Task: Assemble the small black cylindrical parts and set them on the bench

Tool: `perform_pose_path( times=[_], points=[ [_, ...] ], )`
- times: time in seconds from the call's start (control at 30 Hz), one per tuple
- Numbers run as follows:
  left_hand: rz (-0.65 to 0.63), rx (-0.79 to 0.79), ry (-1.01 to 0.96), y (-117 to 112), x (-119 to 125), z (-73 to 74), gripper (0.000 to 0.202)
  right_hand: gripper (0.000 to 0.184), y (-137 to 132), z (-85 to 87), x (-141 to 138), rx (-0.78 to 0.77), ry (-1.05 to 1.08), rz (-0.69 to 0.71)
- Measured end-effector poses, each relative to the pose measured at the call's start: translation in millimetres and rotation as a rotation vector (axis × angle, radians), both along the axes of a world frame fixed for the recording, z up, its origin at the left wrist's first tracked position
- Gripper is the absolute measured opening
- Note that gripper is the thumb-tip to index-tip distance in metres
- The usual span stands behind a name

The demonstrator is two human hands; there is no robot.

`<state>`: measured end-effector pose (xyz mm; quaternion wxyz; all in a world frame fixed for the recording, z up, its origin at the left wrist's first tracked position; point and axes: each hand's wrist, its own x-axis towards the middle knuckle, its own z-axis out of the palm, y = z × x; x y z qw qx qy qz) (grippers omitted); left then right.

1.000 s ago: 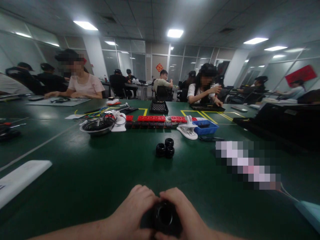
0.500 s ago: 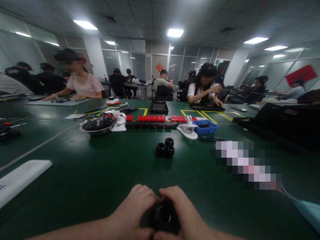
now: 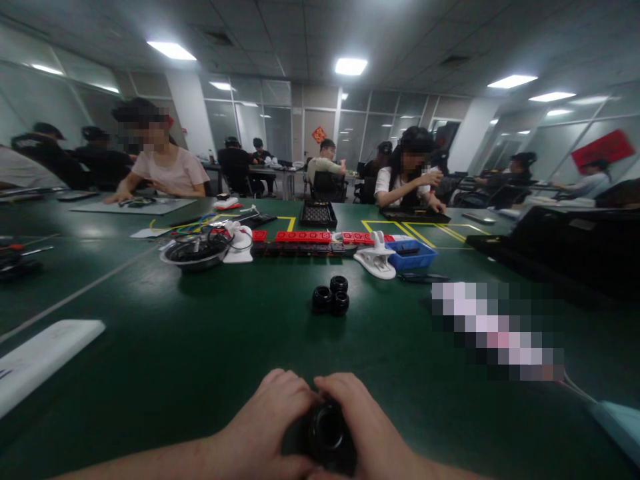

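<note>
Near the front edge of the green table, my left hand [image 3: 273, 420] and my right hand [image 3: 367, 417] are wrapped round the two sides of a black ring-shaped piece that looks like a small tyre [image 3: 316, 433]. Its round opening faces up between them. My fingers curl over its far side, and my thumbs are low at the near side, partly cut off by the picture's bottom edge. Farther out on the table, three similar black tyres [image 3: 331, 298] stand clustered together, touching or nearly so.
Beyond lie a metal bowl [image 3: 193, 257], white clips [image 3: 375, 257], a row of red power sockets [image 3: 303, 237] and a blue tray [image 3: 413, 253]. At left is a white slab [image 3: 45, 360]; at right, a blurred-out long object [image 3: 493, 330]. Two people [image 3: 165, 157] work across the table.
My right hand has shifted slightly left round the black tyre; my left hand barely moves. Across the table at left, the person's hands and the grey mat have moved.
</note>
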<state>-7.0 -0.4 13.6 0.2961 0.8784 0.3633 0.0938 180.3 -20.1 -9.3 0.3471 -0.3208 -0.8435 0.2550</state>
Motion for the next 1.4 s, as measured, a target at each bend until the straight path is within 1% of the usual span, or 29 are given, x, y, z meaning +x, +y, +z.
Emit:
perform_pose_path(
  times=[0.07,0.17,0.3,0.37,0.43,0.53,0.63,0.73,0.8,0.87,0.93,1.0,1.07,1.1,1.17,1.27,1.33,1.4],
  points=[
    [-0.002,0.005,0.005,-0.2,0.8,0.2,0.036,0.058,-1.5,1.5,-0.1,-0.027,0.023,-0.011],
    [0.002,0.009,0.017,-0.5,1.2,0.1,0.033,0.051,-3.6,4.7,1.0,0.01,0.083,0.014],
    [-0.017,0.011,-0.01,0.0,-0.6,-1.2,0.036,0.061,-3.1,5.3,2.3,0.045,0.041,0.08],
    [-0.017,0.009,-0.024,0.5,-1.6,-2.2,0.04,0.067,-2.0,4.2,1.9,0.05,0.011,0.078],
    [-0.008,0.006,-0.017,0.9,-1.9,-2.9,0.04,0.068,-1.5,3.3,0.9,0.029,0.007,0.055],
    [-0.009,0.016,-0.009,0.4,-0.7,-2.9,0.036,0.057,-2.0,3.7,-0.3,-0.017,0.037,0.034],
    [-0.007,0.023,0.001,-0.7,0.2,-2.4,0.03,0.047,-3.0,4.9,0.1,-0.007,0.083,0.064],
    [-0.01,0.013,-0.006,-0.7,-0.6,-2.4,0.033,0.055,-2.5,4.8,1.0,0.003,0.066,0.098],
    [-0.013,0.007,-0.015,-0.3,-1.7,-3.1,0.037,0.065,-1.4,3.6,1.1,0.005,0.029,0.08],
    [-0.016,0.01,-0.019,-0.2,-2.4,-4.1,0.04,0.07,-0.4,2.0,0.7,0.003,0.007,0.053],
    [-0.018,0.025,-0.022,-0.5,-2.3,-5.2,0.038,0.066,-0.3,0.7,0.1,-0.007,0.013,0.034],
    [-0.018,0.035,-0.013,-0.7,-1.5,-5.9,0.033,0.056,-1.2,0.2,-0.2,-0.013,0.043,0.031],
    [-0.011,0.037,0.001,-0.7,-0.6,-6.0,0.03,0.048,-2.2,0.5,-0.2,0.005,0.09,0.05],
    [-0.006,0.034,0.006,-0.5,-0.4,-5.8,0.029,0.047,-2.5,0.7,-0.1,0.017,0.113,0.066],
    [-0.001,0.022,0.002,0.0,-0.7,-5.2,0.031,0.05,-2.1,1.1,0.1,0.029,0.126,0.105],
    [-0.018,-0.002,-0.022,0.6,-2.2,-4.2,0.04,0.06,0.4,0.4,0.0,0.014,0.071,0.138],
    [-0.026,-0.01,-0.022,0.5,-2.8,-4.0,0.044,0.065,1.7,-0.1,-0.4,0.012,0.052,0.127],
    [-0.018,-0.007,-0.011,0.3,-2.5,-4.1,0.042,0.065,1.7,0.7,-0.8,0.001,0.045,0.085]
  ],
)
